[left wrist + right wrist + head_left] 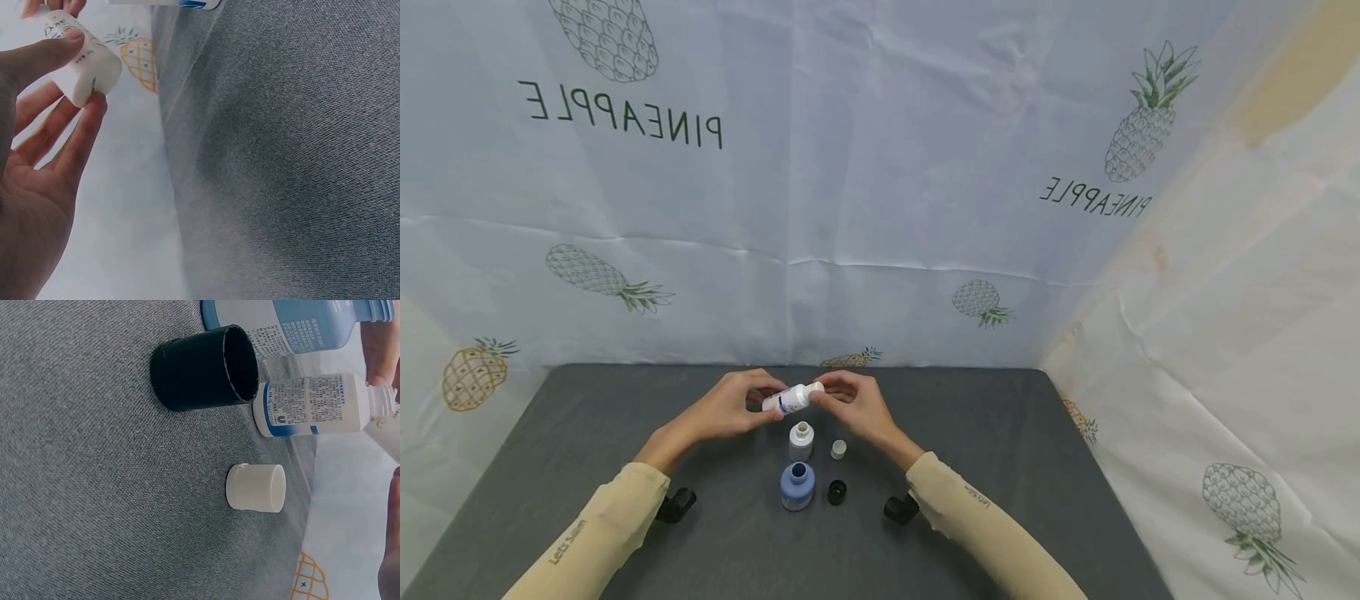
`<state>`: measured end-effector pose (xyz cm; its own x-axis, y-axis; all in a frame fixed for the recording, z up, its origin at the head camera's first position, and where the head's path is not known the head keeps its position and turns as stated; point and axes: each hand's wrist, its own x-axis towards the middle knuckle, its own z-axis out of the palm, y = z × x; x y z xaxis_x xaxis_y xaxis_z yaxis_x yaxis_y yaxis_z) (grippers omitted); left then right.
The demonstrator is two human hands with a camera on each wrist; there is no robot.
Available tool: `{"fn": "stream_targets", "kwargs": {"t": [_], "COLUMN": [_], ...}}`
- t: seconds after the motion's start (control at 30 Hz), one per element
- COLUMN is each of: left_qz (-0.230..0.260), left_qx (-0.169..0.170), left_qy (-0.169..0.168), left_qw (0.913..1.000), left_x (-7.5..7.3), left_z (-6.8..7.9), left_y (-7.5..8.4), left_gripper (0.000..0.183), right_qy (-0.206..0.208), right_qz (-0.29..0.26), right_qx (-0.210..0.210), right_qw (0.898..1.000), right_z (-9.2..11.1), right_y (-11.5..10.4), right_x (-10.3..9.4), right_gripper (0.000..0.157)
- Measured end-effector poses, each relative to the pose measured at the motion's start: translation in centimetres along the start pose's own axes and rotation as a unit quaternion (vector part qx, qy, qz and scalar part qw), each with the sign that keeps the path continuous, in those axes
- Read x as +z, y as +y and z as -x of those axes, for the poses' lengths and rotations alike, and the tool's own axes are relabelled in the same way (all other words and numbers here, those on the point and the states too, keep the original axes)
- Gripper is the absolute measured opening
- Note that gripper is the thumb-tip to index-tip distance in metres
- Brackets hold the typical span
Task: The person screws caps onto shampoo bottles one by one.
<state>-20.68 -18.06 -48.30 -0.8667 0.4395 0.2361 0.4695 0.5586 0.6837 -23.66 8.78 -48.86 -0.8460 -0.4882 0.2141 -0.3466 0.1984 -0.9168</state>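
In the head view my left hand [730,406] grips a small white bottle [790,398] by its body, tilted above the table. My right hand [859,406] pinches the white cap [815,388] at the bottle's upper right end. The left wrist view shows "Dove" lettering on that bottle [94,53], with thumb and fingers on opposite sides of it. Below the hands stand an uncapped white bottle [801,442] and, nearer me, an uncapped blue bottle [797,487]. Right of them lie a loose white cap [256,489] and a larger black cap [187,372].
Everything stands on a dark grey table [985,467]. A pale cloth [880,192] with printed pineapples hangs behind its far edge and along the sides. Black wrist devices [677,506] sit beneath both sleeves.
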Motion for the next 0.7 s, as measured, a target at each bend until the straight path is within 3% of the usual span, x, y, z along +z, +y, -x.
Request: {"fn": "stream_targets", "kwargs": {"t": [0.3, 0.7], "left_qz": [-0.002, -0.006], "left_qx": [0.016, 0.01], "left_qy": [0.002, 0.001], "left_qw": [0.9999, 0.9999], "left_x": [-0.04, -0.1], "left_z": [-0.24, -0.35], "left_y": [0.2, 0.09], "left_gripper": [0.037, 0.037], "right_qy": [0.036, 0.045], "right_qz": [0.004, 0.003], "right_qx": [0.02, 0.026], "right_qw": [0.999, 0.999], "right_z": [-0.12, -0.06], "right_y": [0.16, 0.04], "right_x": [0.2, 0.47], "right_gripper": [0.023, 0.023]}}
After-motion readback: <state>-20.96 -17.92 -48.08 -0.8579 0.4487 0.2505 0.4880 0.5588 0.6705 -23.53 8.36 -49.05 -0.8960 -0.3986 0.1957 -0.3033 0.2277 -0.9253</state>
